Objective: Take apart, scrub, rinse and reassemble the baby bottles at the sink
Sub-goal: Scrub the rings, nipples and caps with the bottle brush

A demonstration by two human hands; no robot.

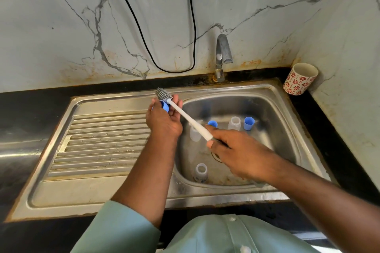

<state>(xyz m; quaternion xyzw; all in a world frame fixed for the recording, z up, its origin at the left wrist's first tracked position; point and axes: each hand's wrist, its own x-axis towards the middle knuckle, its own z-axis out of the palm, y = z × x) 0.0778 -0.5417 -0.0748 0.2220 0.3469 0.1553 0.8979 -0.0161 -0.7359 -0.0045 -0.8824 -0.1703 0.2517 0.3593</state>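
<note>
My left hand (163, 118) holds a small blue bottle part (165, 106) over the left rim of the sink basin (283, 121). My right hand (236, 150) grips the white handle of a bottle brush (189, 118), whose grey bristle head (163, 94) lies just past the blue part. In the basin stand three clear bottle bodies: one (234, 123) at the back, one (195, 134) partly behind the brush handle, one (201, 172) near the front. Two blue caps (248, 123) (212, 123) stand at the back.
The steel tap (223, 55) rises behind the basin with no water running. The ribbed draining board (98, 144) lies to the left. A patterned cup (300, 79) stands on the black counter in the back right corner. A black cable (144, 37) hangs on the marble wall.
</note>
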